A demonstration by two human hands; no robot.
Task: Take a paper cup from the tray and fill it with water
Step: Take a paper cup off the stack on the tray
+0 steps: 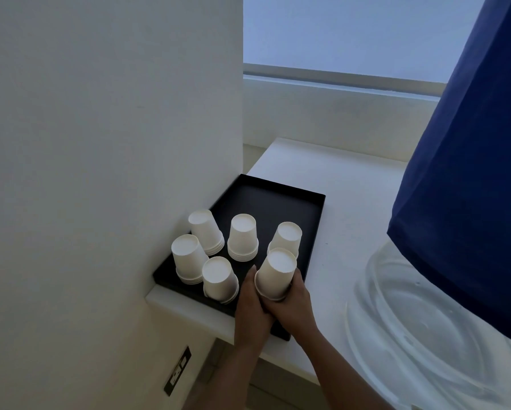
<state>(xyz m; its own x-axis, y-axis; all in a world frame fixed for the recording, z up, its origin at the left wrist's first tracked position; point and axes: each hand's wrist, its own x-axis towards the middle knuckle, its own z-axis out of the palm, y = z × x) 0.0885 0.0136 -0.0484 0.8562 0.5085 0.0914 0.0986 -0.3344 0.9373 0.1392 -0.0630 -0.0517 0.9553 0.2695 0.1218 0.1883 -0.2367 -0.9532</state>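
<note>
A black tray (266,199) sits on a white ledge against the wall, holding several short stacks of upside-down white paper cups. Both my hands are at the tray's near right corner. They hold one tilted stack of paper cups (276,273), its bottom facing up toward me. My left hand (252,309) grips the stack's rim from the left. My right hand (295,303) wraps around the rim from the right and below. Another cup stack (286,238) stands just behind the held one.
The white ledge (346,220) runs right under a window. A large clear water bottle (411,327) under a blue cover (470,173) fills the right side. A white wall (100,143) stands left, with a socket (177,371) low down.
</note>
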